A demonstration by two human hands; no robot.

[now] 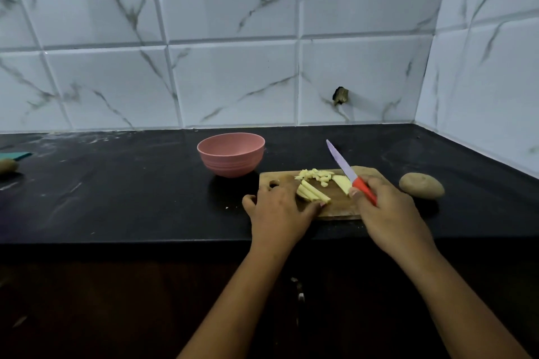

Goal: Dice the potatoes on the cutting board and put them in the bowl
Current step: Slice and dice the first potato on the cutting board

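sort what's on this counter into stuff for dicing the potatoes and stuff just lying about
For the job: cutting board, potato sticks, diced pieces, knife, pink bowl, whole potato beside the board.
Lying about: teal object and brown thing at far left, both cut off.

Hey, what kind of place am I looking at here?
Probably a home kitchen: a black countertop backed by white marble-look wall tiles, holding a wooden cutting board with cut potato pieces and a pink round bowl.
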